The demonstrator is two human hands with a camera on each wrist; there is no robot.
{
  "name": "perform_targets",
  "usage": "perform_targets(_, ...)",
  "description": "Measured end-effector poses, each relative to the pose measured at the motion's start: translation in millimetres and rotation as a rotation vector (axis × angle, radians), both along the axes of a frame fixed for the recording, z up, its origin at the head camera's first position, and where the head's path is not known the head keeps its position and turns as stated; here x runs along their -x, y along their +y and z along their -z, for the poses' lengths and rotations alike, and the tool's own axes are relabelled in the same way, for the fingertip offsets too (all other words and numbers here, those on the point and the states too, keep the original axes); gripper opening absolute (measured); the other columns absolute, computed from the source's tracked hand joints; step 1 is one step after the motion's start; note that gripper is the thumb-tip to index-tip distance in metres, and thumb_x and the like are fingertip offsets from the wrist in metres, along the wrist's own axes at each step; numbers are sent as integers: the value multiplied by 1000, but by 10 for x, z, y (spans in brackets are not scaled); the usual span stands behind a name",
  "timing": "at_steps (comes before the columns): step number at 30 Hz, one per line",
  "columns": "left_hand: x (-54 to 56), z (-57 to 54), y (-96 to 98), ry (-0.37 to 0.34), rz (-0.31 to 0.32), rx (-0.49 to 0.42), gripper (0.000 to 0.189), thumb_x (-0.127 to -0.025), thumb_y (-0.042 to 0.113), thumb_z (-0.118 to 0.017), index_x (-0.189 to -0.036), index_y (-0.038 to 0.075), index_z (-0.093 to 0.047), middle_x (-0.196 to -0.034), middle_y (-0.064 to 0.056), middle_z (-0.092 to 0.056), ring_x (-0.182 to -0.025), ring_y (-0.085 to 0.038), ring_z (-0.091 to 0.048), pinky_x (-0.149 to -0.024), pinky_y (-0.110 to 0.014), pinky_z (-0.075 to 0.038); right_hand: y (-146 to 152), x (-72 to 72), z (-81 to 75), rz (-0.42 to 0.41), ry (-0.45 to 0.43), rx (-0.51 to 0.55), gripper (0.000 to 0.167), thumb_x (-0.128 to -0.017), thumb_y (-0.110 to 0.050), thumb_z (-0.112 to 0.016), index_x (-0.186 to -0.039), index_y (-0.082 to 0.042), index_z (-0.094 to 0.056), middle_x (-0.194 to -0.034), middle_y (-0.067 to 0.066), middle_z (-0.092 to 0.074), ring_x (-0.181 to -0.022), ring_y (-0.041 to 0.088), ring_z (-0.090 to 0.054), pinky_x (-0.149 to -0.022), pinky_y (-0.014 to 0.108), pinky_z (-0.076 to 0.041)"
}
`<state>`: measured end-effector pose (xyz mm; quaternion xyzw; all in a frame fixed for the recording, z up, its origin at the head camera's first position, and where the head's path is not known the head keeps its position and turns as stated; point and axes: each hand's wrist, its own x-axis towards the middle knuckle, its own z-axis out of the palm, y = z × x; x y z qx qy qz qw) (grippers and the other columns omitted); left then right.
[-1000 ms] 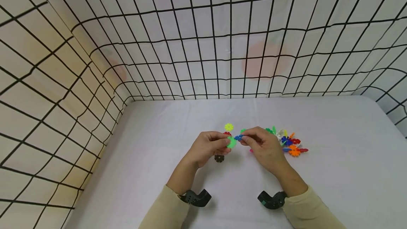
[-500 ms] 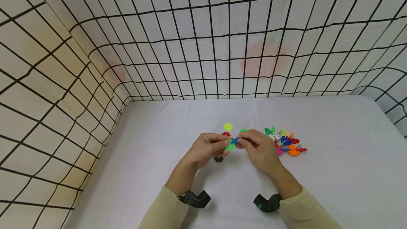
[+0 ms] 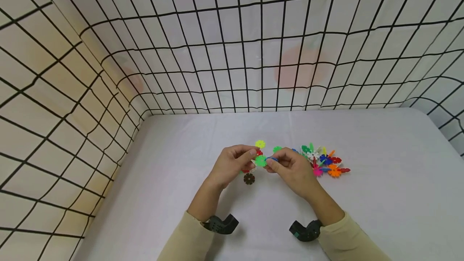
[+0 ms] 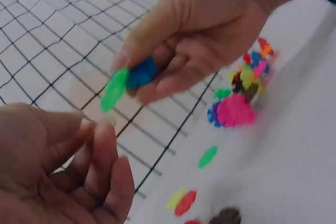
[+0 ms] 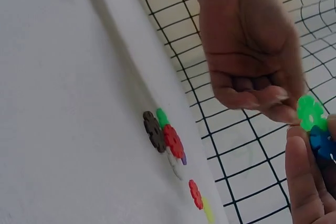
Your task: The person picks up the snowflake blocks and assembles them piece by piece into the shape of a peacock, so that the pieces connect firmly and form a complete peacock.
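A bright green disc (image 3: 260,160) is hanging in the air between the two hands, above the white surface (image 3: 174,196), showing a flower-like outline with rounded, notched petals and a small hole in its middle. It is meeting a deep blue disc (image 4: 142,73) at the edge, though the pictures are not showing clearly whether their notches are interlocking. The blue disc is having its own notched edge partly covered, because the right hand (image 3: 295,172) is pinching it between thumb and fingers, its grip clamping there and bearing both discs. The left hand (image 3: 229,166) is staying just beside the green disc, its fingers loosely bent, thumb and fingertip lying close together, and its grip is holding nothing visible. Flat pieces of the same flower shape are lying past and below the left hand: a yellow disc (image 3: 260,144), a red disc (image 3: 259,153) and a dark brown disc (image 3: 249,179). Beyond the right hand, a colourful pile (image 3: 326,159) is resting on the surface, mixing white, pink, orange, red, blue and green pieces, several of them leaning at angles.
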<state>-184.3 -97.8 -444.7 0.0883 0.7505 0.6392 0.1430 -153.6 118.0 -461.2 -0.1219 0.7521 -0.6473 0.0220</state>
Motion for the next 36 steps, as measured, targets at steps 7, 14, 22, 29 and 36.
perform_targets(7, 76, 177, -140, 122, -23, 585, 31, -94, 23, -73, -123, 11, -73, -110, -8, -70, -97, -19, -63, -77, -34, -54, 37, 34, 38, 56, 73, 43, 17, -97, -5, -67, -112, 1, -61, -100, 22, -69, -85, 26, -77, -76, 27, -63)
perform_targets(14, 90, 266, -94, 171, 5, 720, 18, -90, 15, -77, -107, 9, -75, -101, -6, -65, -92, -18, -58, -83, -36, -53, 36, 38, 72, 55, 76, 32, 23, -102, -10, -61, -121, 0, -69, -112, 22, -70, -89, 20, -78, -79, 24, -62)
perform_targets(22, 67, 201, -79, 175, -28, 518, 9, -94, 16, -74, -94, 14, -66, -86, 1, -66, -73, -12, -57, -63, -25, -47, 20, 65, 10, 69, -192, 157, 37, -105, -19, -57, -132, 6, -59, -106, 11, -64, -88, 11, -74, -83, 27, -61)
perform_targets(29, -30, 49, 5, 205, 147, 254, 7, -95, 16, -71, -101, 14, -67, -88, 0, -70, -74, -13, -61, -61, -21, -50, 46, 74, -23, 27, -368, 360, 35, -104, -15, -57, -133, 6, -56, -110, 1, -61, -95, 14, -67, -88, 25, -60)
perform_targets(36, -79, 57, 69, 263, 153, 163, 7, -96, 11, -70, -99, 11, -64, -93, -12, -76, -83, -33, -73, -61, -19, -51, 54, 64, -29, 75, -418, 378, 12, -102, -14, -61, -112, -8, -67, -107, 0, -61, -94, 13, -67, -87, 25, -61)
